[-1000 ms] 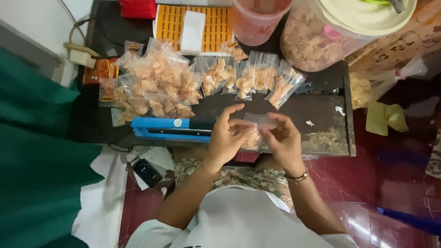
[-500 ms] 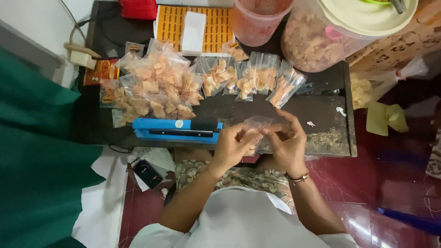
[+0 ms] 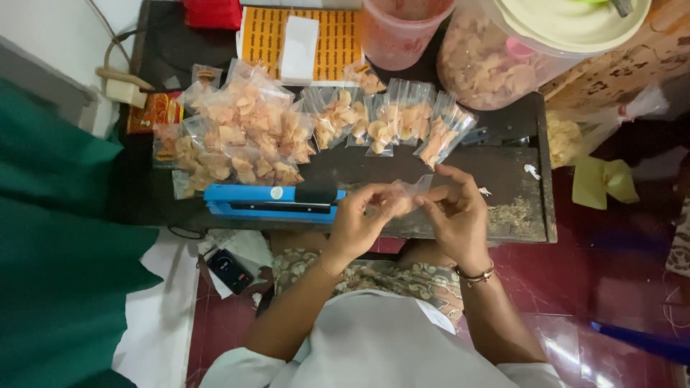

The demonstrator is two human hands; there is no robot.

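Both hands meet over the front edge of a dark counter (image 3: pixel 503 179), pinching one small clear bag (image 3: pixel 404 195) of pale orange chips between them. The left hand (image 3: pixel 356 223) has its fingertips pressed together on the bag's left side; the right hand (image 3: pixel 460 215) has thumb and fingers closed on its right side, near the open top. The bag is held just above the counter, not resting on it.

Just to the left of the hands, touching the counter's front edge, lies a long blue heat sealer (image 3: pixel 269 201) with a black pad at its right end. Behind it sits a heap of filled chip bags (image 3: pixel 241 140), and to the right of the heap a row of more filled bags (image 3: pixel 392 126) leans in a line. Farther back stand a red plastic tub (image 3: pixel 402 29) and a large clear tub of loose chips (image 3: pixel 496 65) under a cream lid (image 3: pixel 568 21). An orange sheet with a white card on it (image 3: pixel 298 43) lies at the back.

The step in hand looks like closing up a filled bag, smoothing its mouth flat. The next move probably calls for keeping the top edge straight and free of chips while carrying it left to the sealer's jaw.

A phone (image 3: pixel 230 269) lies on the floor by the knees, beside green cloth (image 3: pixel 57 251).
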